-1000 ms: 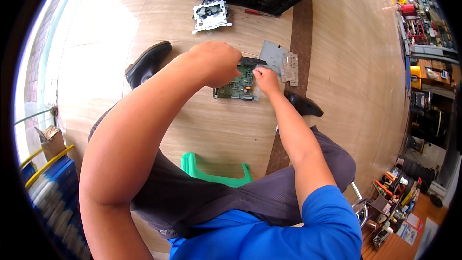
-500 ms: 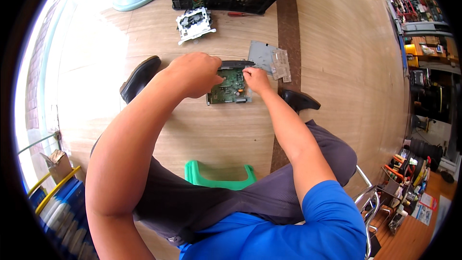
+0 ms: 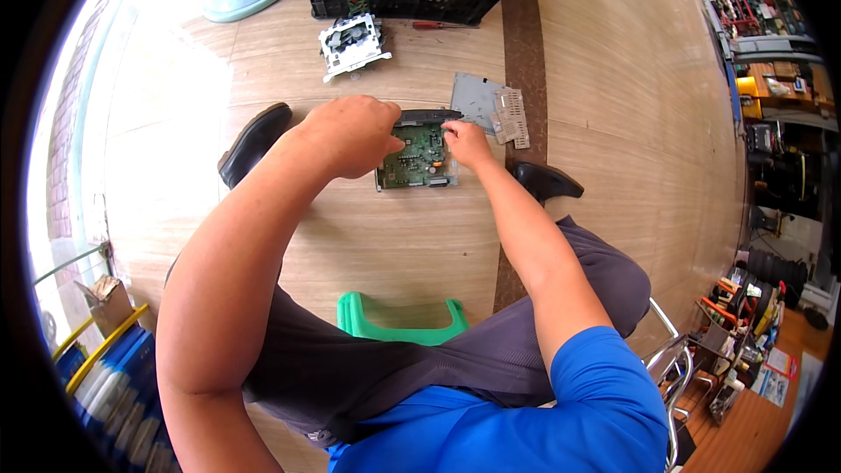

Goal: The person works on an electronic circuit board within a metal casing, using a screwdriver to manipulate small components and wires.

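Since a moment ago, our hands have barely shifted on the green rectangular circuit board (image 3: 419, 158) lying on the wooden floor. Right fingers (image 3: 454, 128) pinch its far black edge strip (image 3: 429, 115); left hand (image 3: 350, 133) curls over its left side, finger state hidden. We should steady the board and pull evenly. Both arms reach forward, elbows bent.

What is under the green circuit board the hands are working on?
The green circuit board lies on bare wooden floor, which shows on its near side. The left hand covers its left edge and the right hand its upper right corner, so nothing beneath there shows.
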Tool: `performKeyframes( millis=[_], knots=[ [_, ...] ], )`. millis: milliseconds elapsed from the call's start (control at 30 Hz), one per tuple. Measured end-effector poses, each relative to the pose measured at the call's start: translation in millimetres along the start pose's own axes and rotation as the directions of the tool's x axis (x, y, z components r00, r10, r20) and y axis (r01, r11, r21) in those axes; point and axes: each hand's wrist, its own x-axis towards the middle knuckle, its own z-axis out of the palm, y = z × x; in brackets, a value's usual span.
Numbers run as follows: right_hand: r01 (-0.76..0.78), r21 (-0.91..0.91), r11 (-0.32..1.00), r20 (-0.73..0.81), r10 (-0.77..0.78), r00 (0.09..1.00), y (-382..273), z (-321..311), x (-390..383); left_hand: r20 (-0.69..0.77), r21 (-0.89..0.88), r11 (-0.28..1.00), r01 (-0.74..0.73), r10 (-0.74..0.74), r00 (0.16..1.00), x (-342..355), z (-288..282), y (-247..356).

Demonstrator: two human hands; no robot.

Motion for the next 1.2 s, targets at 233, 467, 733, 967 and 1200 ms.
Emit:
performKeyframes(
  millis=[233, 467, 733, 967, 1200],
  knots=[
    [-0.08, -0.065, 0.995, -0.061, 0.076, 0.995, -15, 4, -1, 0.018, 0.005, 1.0, 0.025, -0.025, 1.0, -2, -1, -1],
    [0.036, -0.028, 0.999, 0.003, -0.036, 0.999, 2, 4, 0, -0.007, -0.006, 1.0, 0.003, -0.003, 1.0, 1, 0, 0],
    [-0.047, 0.04, 0.998, 0.004, 0.047, 0.999, 0, 3, -2, 0.008, -0.012, 1.0, 0.006, -0.006, 1.0, 0, -1, 2],
    [-0.066, -0.052, 0.996, -0.005, 0.066, 0.998, -2, 4, 0, -0.014, 0.004, 1.0, -0.011, 0.011, 1.0, 0, 2, -4],
    [-0.035, 0.068, 0.997, 0.046, 0.032, 0.998, 6, 4, -2, -0.01, 0.01, 1.0, -0.001, 0.001, 1.0, 1, 2, -1]
  ],
)
